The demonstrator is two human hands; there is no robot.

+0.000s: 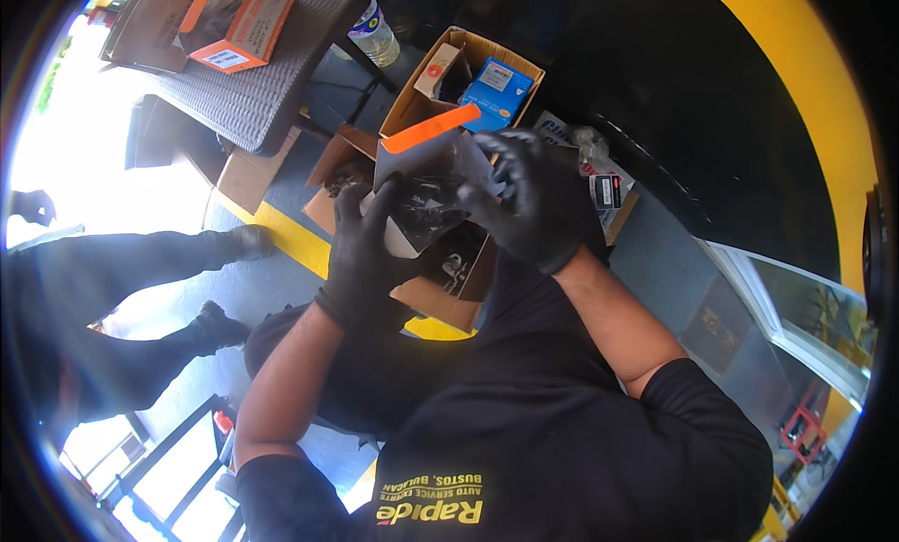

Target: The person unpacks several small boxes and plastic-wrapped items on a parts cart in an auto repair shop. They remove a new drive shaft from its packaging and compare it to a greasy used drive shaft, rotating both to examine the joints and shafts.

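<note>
Both of my hands wore black gloves and met on one small open box (pixel 426 181), grey-sided with an orange flap sticking up at its top. My left hand (pixel 367 252) cupped the box from below and from the left, fingers curled up along its side, closed firmly on the pale lower corner. My right hand (pixel 534 205) came in from the right, fingers bent over the open top and the front face, gripping the box as well. Something dark and glossy, perhaps a part in a plastic bag, showed inside the opening; I could not tell what it was.

I held the box in the air above an open cardboard carton (pixel 440 280) on the floor, close over it but not touching it. Just beyond, another brown carton (pixel 426 97) stood open with a blue box (pixel 494 90) and a small white box (pixel 438 69) inside. A plastic water bottle (pixel 376 34) stood near the leg of a dark woven table (pixel 262 83), and an orange and white box (pixel 245 27) lay on that table. A yellow painted line (pixel 295 237) ran across the grey floor under the cartons. To my left another person's dark trouser legs and shoes (pixel 225 325) stretched across the floor.
</note>
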